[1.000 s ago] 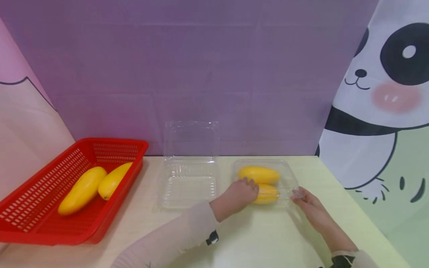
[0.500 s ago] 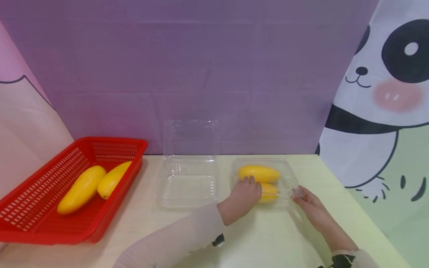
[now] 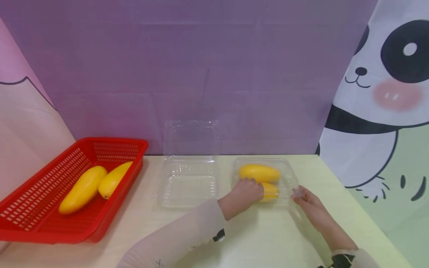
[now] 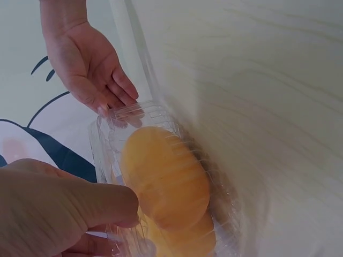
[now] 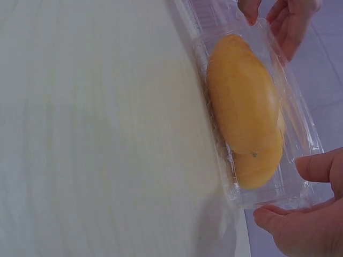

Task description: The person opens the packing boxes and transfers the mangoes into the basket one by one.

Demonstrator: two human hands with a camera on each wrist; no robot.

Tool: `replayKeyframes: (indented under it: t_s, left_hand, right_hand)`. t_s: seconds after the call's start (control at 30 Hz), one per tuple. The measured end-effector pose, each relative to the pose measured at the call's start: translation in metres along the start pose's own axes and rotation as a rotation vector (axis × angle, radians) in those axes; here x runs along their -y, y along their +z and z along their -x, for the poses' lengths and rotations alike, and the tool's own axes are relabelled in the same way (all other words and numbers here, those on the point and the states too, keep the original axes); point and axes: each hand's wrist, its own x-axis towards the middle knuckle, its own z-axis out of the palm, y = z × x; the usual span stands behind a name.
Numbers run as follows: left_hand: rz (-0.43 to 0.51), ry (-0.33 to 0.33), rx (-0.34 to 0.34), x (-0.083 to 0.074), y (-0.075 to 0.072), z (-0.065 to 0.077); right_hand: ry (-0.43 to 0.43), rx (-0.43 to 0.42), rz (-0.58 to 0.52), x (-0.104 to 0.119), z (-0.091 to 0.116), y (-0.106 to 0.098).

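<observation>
Red basket [image 3: 97, 223]: stands along the left side of the surface [image 3: 268, 238], reaching toward its back left corner; holds a left squash [image 3: 83, 190] and a right squash [image 3: 114, 180], side by side, the latter partly hidden by the wall.
Right hand [image 3: 310, 208]: clamped on the right end of the filled box [image 3: 286, 176], thumb above, fingers beneath.
Left hand [image 3: 246, 194]: clamped on the opposite end, thumb along the clear rim; fingertips partly hidden.
Step in hand: judged to be securing the lid; best done by pinching the rim from both sides, end by end, with even pressure. Thin plastic may flex and a corner spring up.
Filled box: near the back edge of the surface, toward the back right corner; lid apparently lowered, latching not discernible.
Contents: near squash [image 3: 269, 192], partly behind the left hand; far squash [image 3: 259, 173], alongside.
Open box [image 3: 189, 191]: clear plastic, just left of the filled box, ribbed base in plain sight; raised lid [image 3: 191, 139] upright against the purple backdrop [image 3: 201, 74].
</observation>
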Motion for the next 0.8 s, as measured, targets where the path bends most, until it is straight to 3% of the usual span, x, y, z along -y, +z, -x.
replayKeyframes:
  t_s: [0.43,0.8]
  left_hand:
    - [-0.058,0.04,0.047,-0.0031,0.0009,-0.0011]
    - [-0.046,0.076,0.075,-0.0004,-0.0022,-0.0009]
  right_hand:
    - [-0.05,-0.021,0.053,-0.0042,0.0012,-0.0001]
    - [-0.087,-0.017,-0.001,-0.0056,0.0006,-0.0009]
